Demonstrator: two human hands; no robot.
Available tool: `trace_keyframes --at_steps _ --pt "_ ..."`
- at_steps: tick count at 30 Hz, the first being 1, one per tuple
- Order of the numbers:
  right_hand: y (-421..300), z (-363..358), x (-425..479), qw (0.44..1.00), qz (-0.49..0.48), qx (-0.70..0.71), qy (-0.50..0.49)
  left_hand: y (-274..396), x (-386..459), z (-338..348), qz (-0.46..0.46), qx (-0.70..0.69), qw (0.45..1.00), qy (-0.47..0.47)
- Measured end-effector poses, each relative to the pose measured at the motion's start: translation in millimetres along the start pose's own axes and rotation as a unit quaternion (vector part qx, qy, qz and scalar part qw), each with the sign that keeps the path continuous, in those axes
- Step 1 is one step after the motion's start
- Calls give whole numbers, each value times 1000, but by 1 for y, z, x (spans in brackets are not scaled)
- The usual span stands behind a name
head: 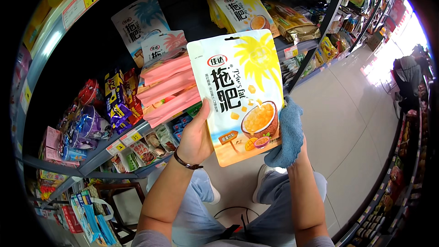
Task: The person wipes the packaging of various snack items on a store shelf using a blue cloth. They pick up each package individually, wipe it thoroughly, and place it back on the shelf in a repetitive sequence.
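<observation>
A white and yellow snack pouch (240, 96), printed with a palm tree and a coconut half, is held up face-on before me. My left hand (197, 135) grips its lower left edge, the thumb on the front and the fingers behind it. On the other side, a blue terry cloth (286, 133) in my right hand (301, 151) lies against the pouch's lower right edge; the cloth covers most of that hand. Pink pouches (168, 92) are stacked on the shelf just left of the held one. Behind stand a blue and white pouch (137, 24) and more yellow and white pouches (236, 10).
A metal shelf edge with price tags (132, 137) runs along my left, with wrapped snacks (118, 99) on it. A wooden-framed stool (128, 202) and a bag (91, 216) are at the lower left. Stocked shelves (384, 195) line the right side, across the tiled floor (343, 116).
</observation>
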State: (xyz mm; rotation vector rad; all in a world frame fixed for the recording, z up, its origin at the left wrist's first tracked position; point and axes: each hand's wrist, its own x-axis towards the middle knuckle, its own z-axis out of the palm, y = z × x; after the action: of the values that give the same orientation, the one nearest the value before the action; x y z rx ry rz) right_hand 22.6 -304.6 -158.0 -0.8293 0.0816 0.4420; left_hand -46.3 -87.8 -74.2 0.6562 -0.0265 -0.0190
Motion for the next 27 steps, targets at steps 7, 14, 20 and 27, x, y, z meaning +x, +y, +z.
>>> trace_keyframes --at_steps 7,14,20,27 --pt "-2 15 -10 998 -65 25 4 -4 -6 -2 -9 73 997 10" --pt "-7 25 -21 776 -443 -443 75 -16 1 0 -18 -24 999 28" --pt "48 75 -39 780 -253 -567 -77 -17 2 -4 -26 -13 999 39" --pt "50 63 -48 560 -450 -658 -227 -9 4 -7 -26 -44 998 28"
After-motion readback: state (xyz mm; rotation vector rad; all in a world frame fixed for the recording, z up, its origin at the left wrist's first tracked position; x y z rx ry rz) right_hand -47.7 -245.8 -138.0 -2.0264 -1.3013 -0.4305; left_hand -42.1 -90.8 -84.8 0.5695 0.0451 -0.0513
